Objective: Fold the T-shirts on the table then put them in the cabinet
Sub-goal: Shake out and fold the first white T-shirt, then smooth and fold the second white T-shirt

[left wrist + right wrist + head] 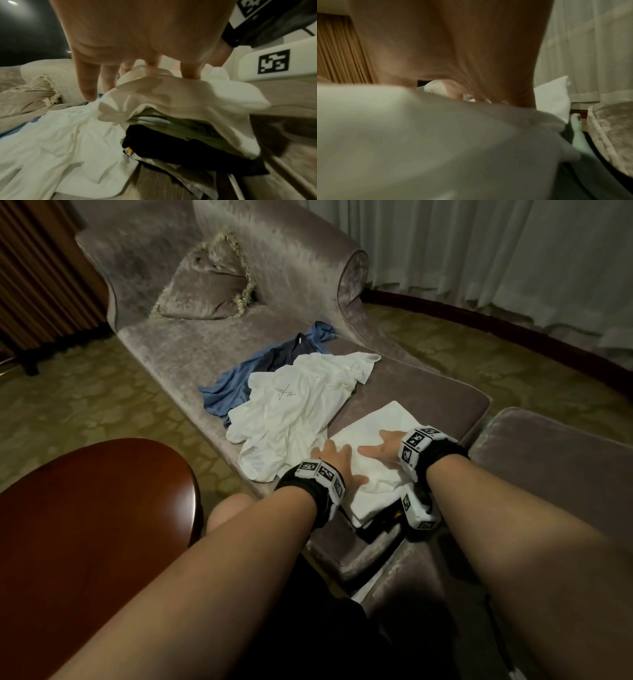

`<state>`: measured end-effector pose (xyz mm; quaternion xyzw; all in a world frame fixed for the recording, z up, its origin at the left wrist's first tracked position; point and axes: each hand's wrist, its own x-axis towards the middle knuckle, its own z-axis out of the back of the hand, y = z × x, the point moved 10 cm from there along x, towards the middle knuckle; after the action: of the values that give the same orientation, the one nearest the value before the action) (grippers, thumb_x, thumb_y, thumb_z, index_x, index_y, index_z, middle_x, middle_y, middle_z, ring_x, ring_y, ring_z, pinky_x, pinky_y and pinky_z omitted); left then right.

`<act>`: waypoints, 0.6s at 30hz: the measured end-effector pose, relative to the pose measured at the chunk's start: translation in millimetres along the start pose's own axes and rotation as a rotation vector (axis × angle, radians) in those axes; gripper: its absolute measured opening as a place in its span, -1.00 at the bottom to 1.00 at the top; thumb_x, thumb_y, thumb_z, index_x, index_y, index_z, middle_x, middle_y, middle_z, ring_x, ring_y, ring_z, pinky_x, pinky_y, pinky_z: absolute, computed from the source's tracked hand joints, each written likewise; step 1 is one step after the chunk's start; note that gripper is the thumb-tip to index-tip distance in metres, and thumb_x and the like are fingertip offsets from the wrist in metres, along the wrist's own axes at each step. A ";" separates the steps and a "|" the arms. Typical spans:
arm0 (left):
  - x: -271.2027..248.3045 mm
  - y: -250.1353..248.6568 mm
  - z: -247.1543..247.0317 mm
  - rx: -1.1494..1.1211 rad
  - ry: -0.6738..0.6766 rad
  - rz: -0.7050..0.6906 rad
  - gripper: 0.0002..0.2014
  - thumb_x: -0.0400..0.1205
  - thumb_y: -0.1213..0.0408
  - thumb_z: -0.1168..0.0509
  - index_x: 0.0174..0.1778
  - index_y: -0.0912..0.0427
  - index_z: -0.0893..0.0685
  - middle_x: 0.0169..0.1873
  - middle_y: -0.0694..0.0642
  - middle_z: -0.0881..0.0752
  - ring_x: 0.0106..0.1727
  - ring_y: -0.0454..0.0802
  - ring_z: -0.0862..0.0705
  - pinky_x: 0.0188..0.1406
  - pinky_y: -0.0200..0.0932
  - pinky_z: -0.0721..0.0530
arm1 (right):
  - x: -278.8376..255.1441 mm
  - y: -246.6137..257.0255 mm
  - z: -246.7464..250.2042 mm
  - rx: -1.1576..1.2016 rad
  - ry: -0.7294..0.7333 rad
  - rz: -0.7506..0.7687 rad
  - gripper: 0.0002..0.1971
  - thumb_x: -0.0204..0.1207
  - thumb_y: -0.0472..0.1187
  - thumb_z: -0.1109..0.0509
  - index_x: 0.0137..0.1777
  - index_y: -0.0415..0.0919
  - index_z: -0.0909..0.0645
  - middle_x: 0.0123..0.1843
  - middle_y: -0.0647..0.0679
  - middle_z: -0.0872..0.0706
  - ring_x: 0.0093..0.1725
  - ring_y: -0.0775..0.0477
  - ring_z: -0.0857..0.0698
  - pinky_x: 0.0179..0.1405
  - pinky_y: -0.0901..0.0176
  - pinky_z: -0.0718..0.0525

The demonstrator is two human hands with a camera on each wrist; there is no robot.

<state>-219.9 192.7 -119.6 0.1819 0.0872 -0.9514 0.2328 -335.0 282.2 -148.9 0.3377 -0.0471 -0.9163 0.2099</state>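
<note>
A folded white T-shirt [373, 436] lies at the near end of a grey velvet chaise [171, 354]. My left hand [334, 455] and right hand [382, 445] both rest flat on it, fingers spread. In the left wrist view straight fingers [87, 88] press the folded white T-shirt [171, 94], which tops a pale green layer and a black garment [171, 148]. The right wrist view shows my palm over blurred white cloth [419, 135]. An unfolded white T-shirt [294, 409] lies just beyond, over a blue shirt [229, 388] and a dark navy one [287, 354].
A round dark wooden table [85, 525] stands at lower left. A fringed cushion [209, 289] leans at the chaise's back. A matching velvet footstool [565, 467] is to the right. Pale curtains [496, 251] hang behind; patterned carpet surrounds the seat.
</note>
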 end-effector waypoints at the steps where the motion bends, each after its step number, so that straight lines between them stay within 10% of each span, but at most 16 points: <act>1: -0.1 -0.2 -4.8 0.015 0.001 -0.006 -0.25 0.51 -0.31 -0.25 0.53 0.02 -0.30 0.49 0.23 -0.30 0.44 0.35 -0.36 0.37 0.26 -0.45 | -1.1 0.6 0.0 -0.028 -0.011 -0.004 0.03 0.39 0.53 -0.14 0.70 -0.10 0.02 0.68 -0.20 -0.16 0.62 -0.28 -0.23 0.57 -0.19 -0.22; 8: -6.0 14.5 18.8 -0.173 0.015 -0.065 -0.20 0.57 -0.37 -0.11 0.64 0.00 -0.19 0.58 0.20 -0.30 0.54 0.25 -0.35 0.50 0.09 -0.36 | -8.7 15.2 24.4 -0.005 -0.113 -0.007 -0.20 0.51 0.38 -0.17 0.60 -0.16 -0.28 0.60 -0.20 -0.34 0.54 -0.26 -0.37 0.52 -0.09 -0.32; 12: -7.9 77.6 54.9 -0.556 -0.098 0.093 -0.32 0.63 -0.24 -0.16 0.62 0.04 -0.30 0.54 0.15 -0.43 0.51 0.19 -0.43 0.46 -0.02 -0.38 | -14.7 54.3 68.7 0.234 -0.304 0.055 -0.58 0.54 0.04 -0.32 0.25 -0.26 -0.60 0.27 -0.23 -0.66 0.19 -0.28 -0.65 0.17 0.01 -0.61; 18: -17.4 202.1 78.7 -0.734 -0.219 0.335 -0.44 0.68 -0.12 -0.16 0.49 0.16 -0.48 0.42 0.19 -0.57 0.39 0.21 -0.55 0.41 0.07 -0.50 | -2.5 162.8 82.7 0.355 -0.290 0.212 -0.81 0.55 -0.06 -0.33 -0.07 -0.20 -0.56 -0.07 -0.18 -0.62 -0.02 -0.17 -0.65 0.02 0.06 -0.62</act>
<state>-133.7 3.0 -57.0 -0.0037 0.3645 -0.8199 0.4414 -328.6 130.9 -46.8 0.2273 -0.2721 -0.9054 0.2334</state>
